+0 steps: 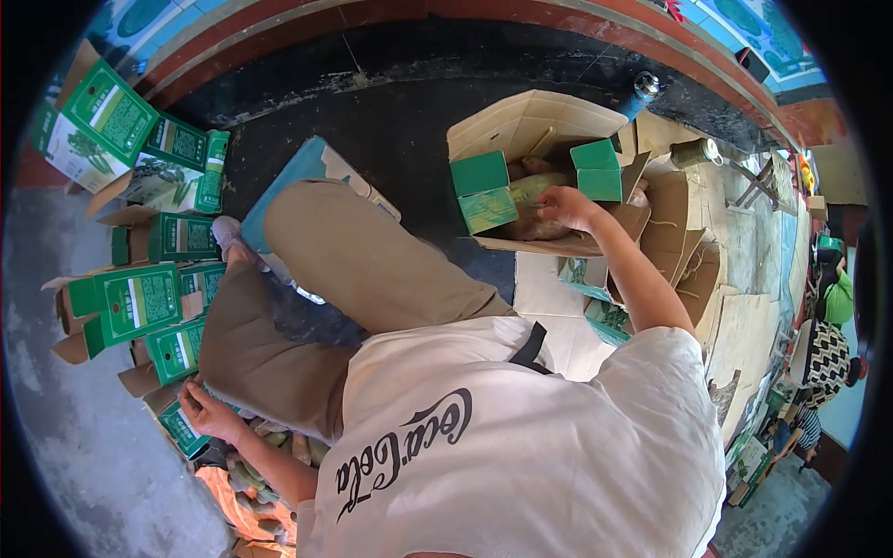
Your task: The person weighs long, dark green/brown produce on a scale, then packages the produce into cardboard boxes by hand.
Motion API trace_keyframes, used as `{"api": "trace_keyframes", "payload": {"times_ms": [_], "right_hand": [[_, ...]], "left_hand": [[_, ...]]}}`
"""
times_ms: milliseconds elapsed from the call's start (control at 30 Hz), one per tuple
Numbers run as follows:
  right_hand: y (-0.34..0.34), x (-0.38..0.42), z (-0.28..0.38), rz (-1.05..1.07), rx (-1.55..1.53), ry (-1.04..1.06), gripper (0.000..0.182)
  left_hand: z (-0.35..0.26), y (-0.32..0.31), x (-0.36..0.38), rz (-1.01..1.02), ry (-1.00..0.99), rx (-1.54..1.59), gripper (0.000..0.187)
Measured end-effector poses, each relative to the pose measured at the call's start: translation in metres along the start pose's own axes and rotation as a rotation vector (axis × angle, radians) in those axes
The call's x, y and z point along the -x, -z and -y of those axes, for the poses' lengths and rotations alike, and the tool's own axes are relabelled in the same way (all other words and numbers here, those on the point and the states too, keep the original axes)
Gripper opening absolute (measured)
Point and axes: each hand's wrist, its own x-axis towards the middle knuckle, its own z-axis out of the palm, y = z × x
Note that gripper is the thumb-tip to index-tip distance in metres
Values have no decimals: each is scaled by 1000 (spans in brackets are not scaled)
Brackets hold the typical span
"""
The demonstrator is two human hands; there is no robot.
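Observation:
My right hand [567,206] is over an open cardboard box [484,210] with green printed flaps. Its fingers are bent and pressed together; what they hold, if anything, is too small to make out. Just beside the fingertips, inside the box, lies a pale green vegetable [528,189], with brownish ones [536,229] around it. My left hand [209,411] hangs beside my left knee, near a green carton [177,430], its fingers loosely bent and apart with nothing visible between them. Below that hand, more long vegetables [249,474] lie on an orange sheet [223,493].
Green printed cartons [139,302] stand at the left, several with open flaps. A blue object [288,186] lies by my leg. Flattened cardboard [744,325], a metal can [696,152] and a flask [644,88] are on the right. Other people [807,430] are at the far right.

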Motion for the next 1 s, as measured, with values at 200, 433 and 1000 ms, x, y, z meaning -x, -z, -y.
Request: {"api": "trace_keyframes", "payload": {"times_ms": [200,433,1000], "right_hand": [[-8,20,23,-448,273,172,26],[-33,48,94,-588,155,390,20],[-68,142,76,-757,348,682,27]], "left_hand": [[-8,8,-2,-31,5,-83,23],[0,6,-1,-56,10,-77,24],[-20,-27,-42,-96,-52,146,28]]}}
